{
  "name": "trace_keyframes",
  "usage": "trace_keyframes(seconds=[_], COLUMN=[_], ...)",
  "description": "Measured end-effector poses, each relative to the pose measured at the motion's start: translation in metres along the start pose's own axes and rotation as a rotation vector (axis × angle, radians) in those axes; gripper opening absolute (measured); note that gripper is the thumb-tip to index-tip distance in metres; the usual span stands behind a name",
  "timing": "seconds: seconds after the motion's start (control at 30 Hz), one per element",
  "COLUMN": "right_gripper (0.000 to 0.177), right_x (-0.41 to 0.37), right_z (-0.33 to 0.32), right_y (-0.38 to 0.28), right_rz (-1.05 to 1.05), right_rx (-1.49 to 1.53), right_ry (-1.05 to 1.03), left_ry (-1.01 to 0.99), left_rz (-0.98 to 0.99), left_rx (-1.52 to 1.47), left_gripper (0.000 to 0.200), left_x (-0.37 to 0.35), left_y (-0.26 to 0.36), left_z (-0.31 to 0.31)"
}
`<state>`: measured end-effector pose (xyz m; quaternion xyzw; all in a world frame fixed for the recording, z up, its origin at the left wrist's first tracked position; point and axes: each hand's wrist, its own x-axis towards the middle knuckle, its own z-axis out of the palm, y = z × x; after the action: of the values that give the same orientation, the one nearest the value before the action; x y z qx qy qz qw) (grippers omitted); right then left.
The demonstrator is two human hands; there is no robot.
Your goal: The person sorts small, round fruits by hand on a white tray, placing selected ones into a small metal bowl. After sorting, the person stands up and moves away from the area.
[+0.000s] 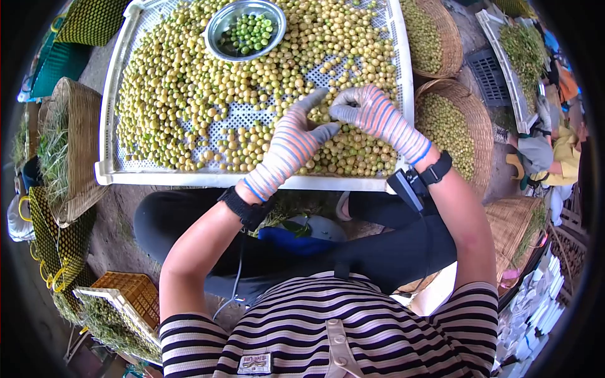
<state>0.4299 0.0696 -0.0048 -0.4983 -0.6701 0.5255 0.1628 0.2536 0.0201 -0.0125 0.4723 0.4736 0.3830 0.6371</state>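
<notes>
Small round yellow-green fruits lie spread over a white perforated plastic tray before me. My left hand, in a striped glove with grey fingertips, is over the near middle of the tray. Its thumb and forefinger are apart, with no fruit visible between them. Just to its right, my right hand wears a matching glove. Those fingers are curled together in a pinch, and whatever they may hold is hidden. Near the tray's far side, a metal bowl contains greener fruits.
Wicker baskets of similar fruit, one near and one farther off, flank the tray's right side. A wicker basket with grassy stems stands left. An orange crate sits lower left. At far right, another person's gloved hand is near a tray of greenery.
</notes>
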Motion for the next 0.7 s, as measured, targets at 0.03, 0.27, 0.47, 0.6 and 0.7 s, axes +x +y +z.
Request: trace_keyframes(seconds=[0.03, 0.27, 0.47, 0.6, 0.7], right_gripper=[0.018, 0.015, 0.024, 0.022, 0.040], right_x=[0.000, -0.014, -0.060, -0.067, -0.016], right_z=[0.004, 0.016, 0.038, 0.043, -0.007], right_y=[-0.002, -0.016, -0.031, -0.025, -0.011], right_rz=[-0.019, -0.041, -0.084, -0.108, -0.199], right_rx=[0.018, -0.136, -0.727, -0.778, -0.831], right_ry=[-0.016, 0.027, -0.236, -0.465, 0.031], left_ry=[0.005, -0.023, 0.108, 0.099, 0.040], left_rz=[-0.001, -0.114, 0.301, 0.267, 0.269], left_rx=[0.003, 0.146, 0.903, 1.309, 1.375], left_gripper=[0.058, 0.030, 0.035, 0.064, 0.070], left_x=[-0.001, -0.003, 0.000, 0.023, 0.055], left_y=[0.002, -0.013, -0.011, -0.006, -0.008], left_z=[-0.001, -0.009, -0.042, -0.044, -0.036])
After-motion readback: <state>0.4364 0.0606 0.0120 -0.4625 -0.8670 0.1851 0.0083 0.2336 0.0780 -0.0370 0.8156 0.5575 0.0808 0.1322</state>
